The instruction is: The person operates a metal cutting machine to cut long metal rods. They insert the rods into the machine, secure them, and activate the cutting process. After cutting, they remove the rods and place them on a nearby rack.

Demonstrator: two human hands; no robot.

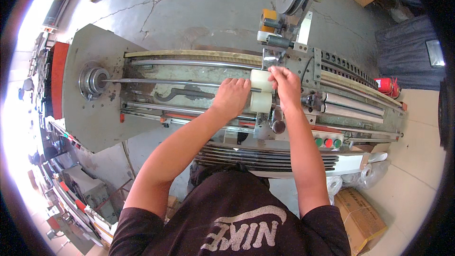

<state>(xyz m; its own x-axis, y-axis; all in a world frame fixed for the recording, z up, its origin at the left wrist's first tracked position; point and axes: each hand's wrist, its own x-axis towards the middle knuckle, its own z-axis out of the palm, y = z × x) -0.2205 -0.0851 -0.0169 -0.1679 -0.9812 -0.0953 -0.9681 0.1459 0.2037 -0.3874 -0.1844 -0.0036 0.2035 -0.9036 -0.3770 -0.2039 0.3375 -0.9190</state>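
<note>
Rod [166,82] runs from a round chuck [96,82] toward two white rollers [260,103], the left hand [231,97] in closed grip around it. The right hand [287,86] curls at the upper roller; its hold I cannot tell.

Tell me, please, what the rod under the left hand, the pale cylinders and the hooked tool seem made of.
Rod: likely smooth metal, grey with sheen. Pale cylinders: probably smooth plastic, milky and evenly coloured. Hooked tool: perhaps dark metal, matte, showing little shine.
</note>
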